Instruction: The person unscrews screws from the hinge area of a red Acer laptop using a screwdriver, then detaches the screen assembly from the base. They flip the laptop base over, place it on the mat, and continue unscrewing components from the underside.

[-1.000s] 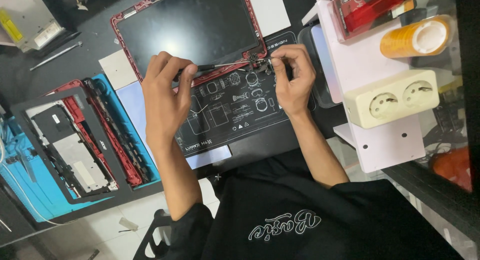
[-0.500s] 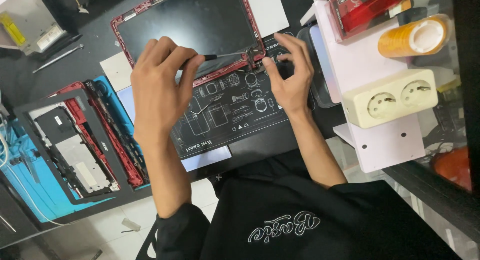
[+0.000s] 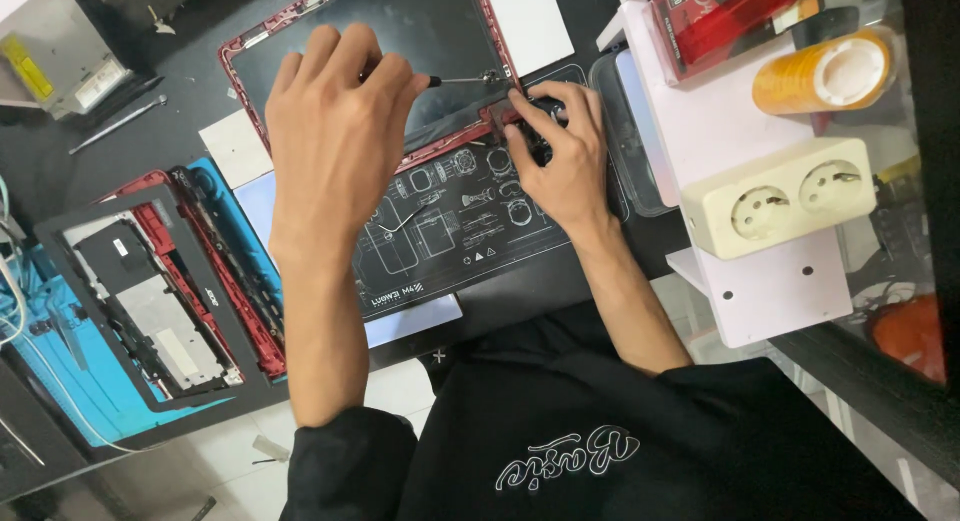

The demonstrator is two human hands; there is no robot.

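Black repair mat lies nearest on the tabletop. On it we find the right hand, fingers pressed together on the hinge corner of a red-framed laptop panel. The left hand pinches a screwdriver, tip at that corner.
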